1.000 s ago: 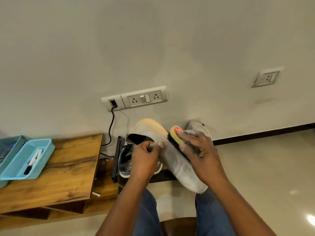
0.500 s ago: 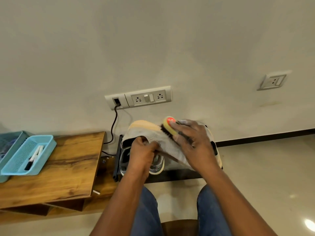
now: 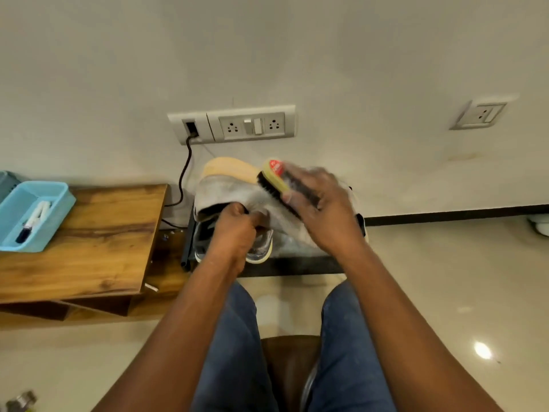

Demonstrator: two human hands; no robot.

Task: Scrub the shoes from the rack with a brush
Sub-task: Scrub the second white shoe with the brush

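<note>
A grey knit shoe [image 3: 228, 190] with a tan sole [image 3: 228, 168] is held up in front of the wall, heel to the left. My left hand [image 3: 234, 230] grips its collar from below. My right hand [image 3: 320, 209] holds a yellow-backed brush [image 3: 271, 176] with black bristles and a red label, pressed against the shoe's upper side; the hand is blurred. Below them a low black shoe rack [image 3: 285, 269] stands on the floor with another grey shoe [image 3: 261, 251] on it, partly hidden by my hands.
A wooden bench [image 3: 98, 233] at the left carries a light blue tray [image 3: 56, 212] with a marker. A black cable [image 3: 184, 173] drops from the wall socket panel [image 3: 237, 126] behind the rack. My knees and a brown stool seat [image 3: 288, 364] are below. Shiny floor lies to the right.
The brush has slid up the shoe toward the sole and heel. The shoe has tipped from toe-down toward me to lying flatter and higher over the rack.
</note>
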